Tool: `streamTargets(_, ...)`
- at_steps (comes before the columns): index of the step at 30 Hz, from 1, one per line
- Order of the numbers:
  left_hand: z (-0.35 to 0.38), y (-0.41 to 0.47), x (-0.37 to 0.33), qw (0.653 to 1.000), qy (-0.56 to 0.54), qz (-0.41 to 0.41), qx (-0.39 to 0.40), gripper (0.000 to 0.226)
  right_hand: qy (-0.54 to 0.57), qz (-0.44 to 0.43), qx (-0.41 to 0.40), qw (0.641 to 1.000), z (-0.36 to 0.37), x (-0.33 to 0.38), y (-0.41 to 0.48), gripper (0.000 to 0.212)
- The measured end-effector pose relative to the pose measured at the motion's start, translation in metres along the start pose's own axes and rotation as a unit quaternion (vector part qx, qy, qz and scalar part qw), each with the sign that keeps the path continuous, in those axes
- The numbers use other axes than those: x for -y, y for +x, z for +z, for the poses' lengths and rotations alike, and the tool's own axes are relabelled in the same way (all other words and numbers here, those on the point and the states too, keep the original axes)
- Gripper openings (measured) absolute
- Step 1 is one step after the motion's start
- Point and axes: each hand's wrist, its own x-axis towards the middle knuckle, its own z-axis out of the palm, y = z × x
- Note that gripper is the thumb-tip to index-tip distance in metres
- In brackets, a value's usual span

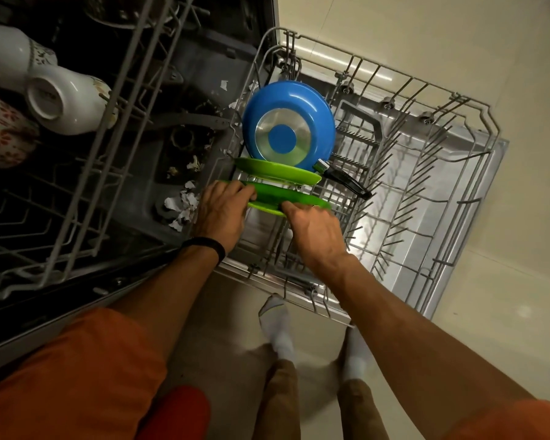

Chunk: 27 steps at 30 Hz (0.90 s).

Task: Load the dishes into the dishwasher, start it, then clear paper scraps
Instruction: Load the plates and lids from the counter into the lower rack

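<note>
Presently logged: lower rack [486, 109], drawn out. Along its tub-side edge stood a blue frying pan [288, 122], base showing, then a rear green plate [280, 171], then a front green plate [277, 195]. The left hand [223, 211] curled over one end of its rim; the right hand [315, 230] pinched the other. Paper scraps [181, 206] lay on the tub floor.

both hands [223, 214] [315, 231] gripping green plate [294, 200] – lower rack [477, 173], blue pan [288, 122]
</note>
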Motion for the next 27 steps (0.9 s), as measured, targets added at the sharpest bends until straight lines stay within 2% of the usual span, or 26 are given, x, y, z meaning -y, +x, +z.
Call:
streamTargets(16, -0.002, 0.028, 0.006, 1.0, -0.002, 0.001, 0.008, 0.031, 0.012, 0.006, -0.01, 1.0, -0.002, -0.007, 0.024, 0.025)
streamTargets(27, -0.015, 0.023, 0.016, 0.995, -0.091, -0.015, 0.035, 0.039, 0.031, 0.036, 0.045, 0.998, -0.002, 0.034, 0.004, 0.037)
